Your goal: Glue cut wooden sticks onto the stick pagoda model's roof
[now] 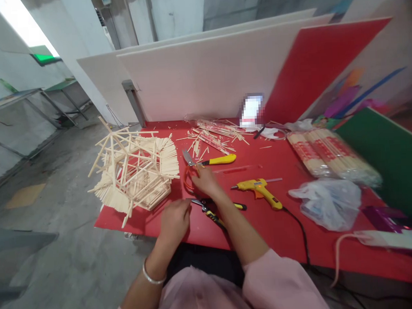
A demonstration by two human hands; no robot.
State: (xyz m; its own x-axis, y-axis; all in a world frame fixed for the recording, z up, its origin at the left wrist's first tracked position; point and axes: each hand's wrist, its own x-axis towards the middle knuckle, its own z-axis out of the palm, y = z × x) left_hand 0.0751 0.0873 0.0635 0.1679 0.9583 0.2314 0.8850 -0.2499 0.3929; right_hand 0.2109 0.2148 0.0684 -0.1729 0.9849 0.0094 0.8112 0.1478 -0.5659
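My right hand (206,179) is closed at the red-handled scissors (187,177), whose metal blades point away from me; its fingers partly hide the handles. Near the front edge of the table, my left hand (175,219) has its fingers curled together, and whatever they hold is hidden. Just beyond it stands a lattice structure of thin wooden sticks (155,192) with fanned stick panels. Black-and-yellow pliers (211,215) lie with their jaws beside my left fingertips. A tool with a yellow handle (223,159) rests past my right hand.
On the red table (263,233) lie a yellow glue gun (261,188) with its cord, scattered sticks (215,131), wrapped stick bundles (330,152), a plastic bag (329,204) and a power strip (391,239). A lit phone (251,110) leans against white boards (206,73) behind.
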